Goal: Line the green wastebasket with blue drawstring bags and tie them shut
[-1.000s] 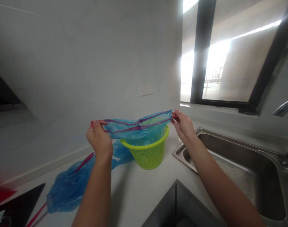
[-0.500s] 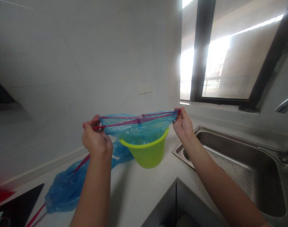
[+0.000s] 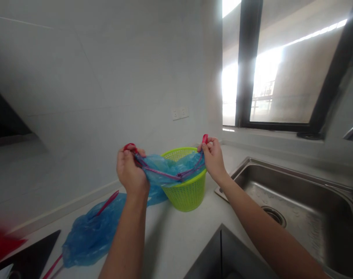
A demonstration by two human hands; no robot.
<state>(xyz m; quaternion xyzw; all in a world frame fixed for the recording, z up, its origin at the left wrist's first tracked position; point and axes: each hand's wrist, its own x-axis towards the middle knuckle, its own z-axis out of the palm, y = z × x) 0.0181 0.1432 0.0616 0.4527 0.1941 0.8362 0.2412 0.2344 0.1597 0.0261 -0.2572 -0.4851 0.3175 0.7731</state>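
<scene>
A thin blue plastic bag with a red drawstring is stretched between my two hands. Its middle sags into the mouth of a lime-green mesh basket, and the front edge with the drawstring hangs low near the basket's rim. My left hand is closed on the bag's left edge, a red drawstring loop sticking out above the thumb. At the basket's right rim, my right hand pinches the bag's other edge, with a red loop poking up between the fingers.
More blue plastic bag with red drawstrings lies crumpled on the white counter at left. A steel sink is at right, a dark grey open-topped box in front. A black panel and blurred red object sit at lower left.
My hands have come closer together and the taut bag has slackened. Its opening has dropped over the basket, the front edge sagging and the basket's back rim now showing.
</scene>
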